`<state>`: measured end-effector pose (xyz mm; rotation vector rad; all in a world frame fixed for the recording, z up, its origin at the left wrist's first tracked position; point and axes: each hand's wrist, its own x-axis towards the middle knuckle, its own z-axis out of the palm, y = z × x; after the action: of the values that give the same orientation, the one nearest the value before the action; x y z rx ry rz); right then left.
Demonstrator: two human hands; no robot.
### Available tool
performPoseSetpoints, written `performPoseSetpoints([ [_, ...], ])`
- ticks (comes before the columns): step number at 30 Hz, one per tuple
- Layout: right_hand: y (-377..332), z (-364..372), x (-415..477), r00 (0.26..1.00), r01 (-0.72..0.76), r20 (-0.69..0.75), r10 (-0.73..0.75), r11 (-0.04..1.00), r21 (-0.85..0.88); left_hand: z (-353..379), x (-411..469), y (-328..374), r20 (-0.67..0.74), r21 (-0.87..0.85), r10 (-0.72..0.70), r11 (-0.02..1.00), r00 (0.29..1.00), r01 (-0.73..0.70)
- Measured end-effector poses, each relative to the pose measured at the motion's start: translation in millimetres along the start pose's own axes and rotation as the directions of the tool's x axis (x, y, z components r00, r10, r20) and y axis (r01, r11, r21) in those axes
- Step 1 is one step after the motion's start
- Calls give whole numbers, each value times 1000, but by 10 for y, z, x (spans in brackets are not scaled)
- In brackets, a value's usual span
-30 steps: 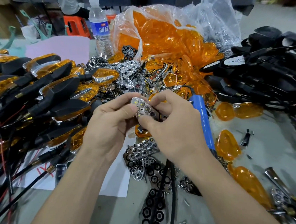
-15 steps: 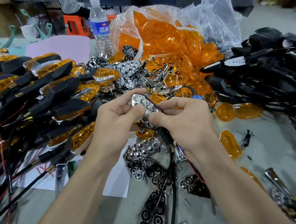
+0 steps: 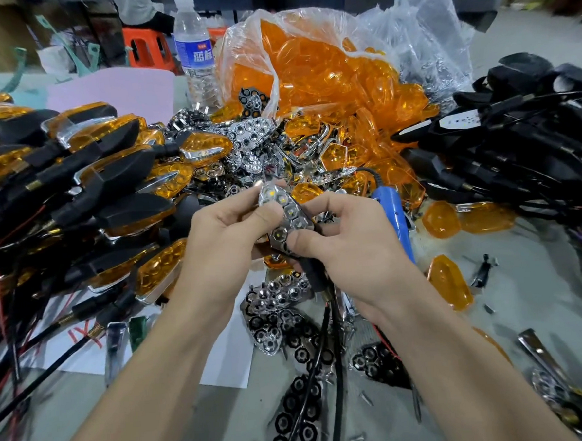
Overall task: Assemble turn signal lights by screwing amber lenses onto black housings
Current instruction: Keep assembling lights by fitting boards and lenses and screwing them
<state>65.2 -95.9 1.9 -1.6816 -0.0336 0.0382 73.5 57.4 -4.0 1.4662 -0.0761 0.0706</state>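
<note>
Both hands hold one chrome LED reflector [image 3: 284, 214] seated in a black housing whose stem [image 3: 315, 273] and wire hang below. My left hand [image 3: 226, 238] pinches its upper end with the thumb on its face. My right hand [image 3: 349, 244] grips the lower end, thumb pressed on the reflector. Loose amber lenses [image 3: 450, 282] lie on the table to the right. A clear bag of amber lenses [image 3: 321, 72] stands behind. Bare black housings [image 3: 503, 146] are piled at right.
Finished lights with amber lenses [image 3: 76, 185] are stacked at left. A blue electric screwdriver [image 3: 395, 220] lies just right of my right hand. Chrome reflectors [image 3: 274, 299] and screws litter the table below my hands. A water bottle [image 3: 194, 52] stands at the back.
The reflector and housing have turned from a compact end-on view to lying lengthwise, face up. My right hand slid down to the lower end, uncovering the blue screwdriver.
</note>
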Motion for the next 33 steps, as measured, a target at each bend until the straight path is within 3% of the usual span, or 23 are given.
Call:
performPoseSetpoints([
  [4,-25,0,3,1000,-30,5,30,997,67,-14,9,10,45,4,-55,999,997,55],
  [9,-10,-1,-11,999,-36,11,35,995,94,-8,-17,11,3,121,75,990,997,-74],
  [14,-6,33,-13,999,-40,-21,42,994,106,6,-41,19,-11,134,165,978,986,-162],
  [19,-31,22,-3,991,-120,81,105,971,208,-11,10,36,38,-17,85,996,996,-85],
  [24,-31,0,-11,984,-130,145,107,979,160,-40,30,84,36,-123,-41,991,999,45],
  [29,17,70,-8,984,-164,95,152,978,128,-2,24,65,-76,-98,-6,995,997,-1],
  [33,32,76,-2,990,-139,38,135,979,146,2,10,65,-34,-101,29,994,999,-32],
])
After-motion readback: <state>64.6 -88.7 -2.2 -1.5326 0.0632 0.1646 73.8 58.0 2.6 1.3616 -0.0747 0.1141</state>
